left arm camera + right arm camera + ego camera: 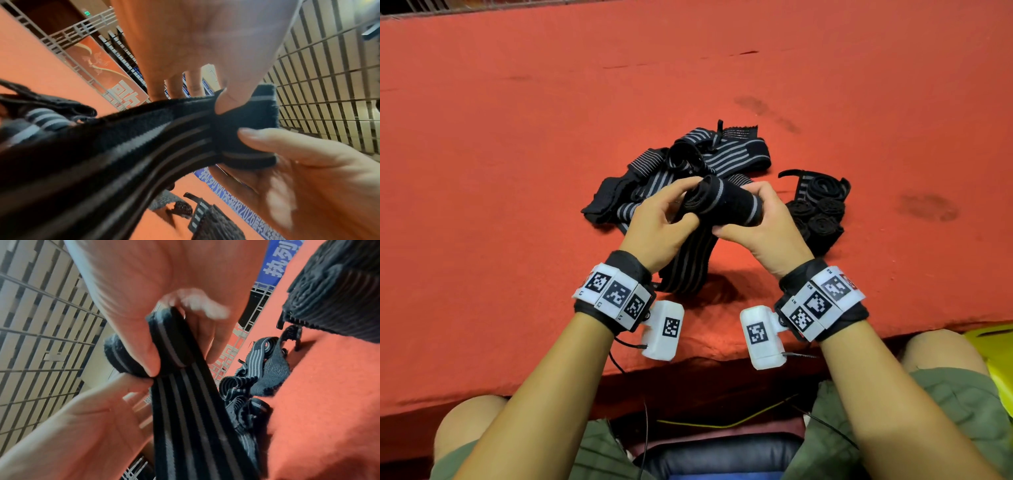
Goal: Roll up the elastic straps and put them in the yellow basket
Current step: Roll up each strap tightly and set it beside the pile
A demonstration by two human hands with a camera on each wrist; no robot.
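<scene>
A black elastic strap with grey stripes (726, 202) is partly rolled and held above the red table between both hands. My left hand (685, 202) grips the roll's left end, and my right hand (739, 210) is curled round its right end. The unrolled tail (685, 267) hangs down to the table. In the left wrist view the strap (144, 146) runs across the frame with a thumb pressed on the roll. The right wrist view shows the roll (170, 340) pinched at the top. A corner of the yellow basket (996, 359) shows at the lower right, below the table's edge.
A tangled pile of loose striped straps (688, 161) lies just behind my hands. Several rolled black straps (818, 212) sit bunched to the right. The red table cloth (517, 171) stretches left and far. My knees are under the table's near edge (688, 359).
</scene>
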